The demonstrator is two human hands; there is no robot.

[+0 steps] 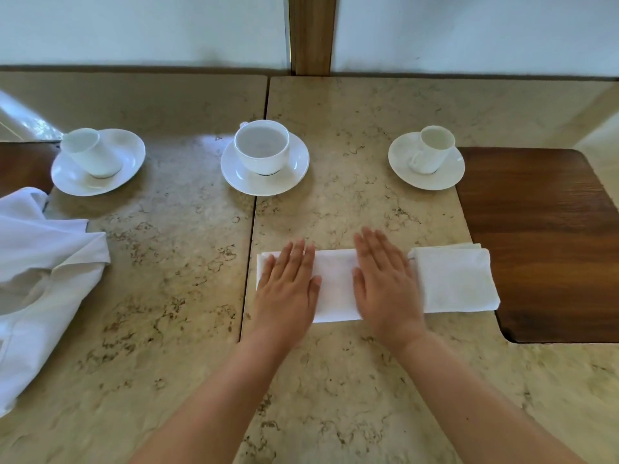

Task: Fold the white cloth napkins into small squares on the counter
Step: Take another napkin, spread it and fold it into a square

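Observation:
A white napkin (336, 286) lies folded into a long strip on the beige stone counter (174, 296). My left hand (288, 286) presses flat on its left part, fingers straight. My right hand (385, 283) lies flat on its right part, fingers straight and slightly blurred. Just to the right sits a folded square napkin (455, 279), touching or overlapping the strip's right end under my right hand. A heap of unfolded white napkins (43, 283) lies at the counter's left edge.
Three white cups on saucers stand in a row behind the napkins: left (97, 160), middle (263, 155), right (427, 159). A dark wooden surface (549, 242) adjoins the counter on the right. A wall with a wooden post (311, 35) closes the back.

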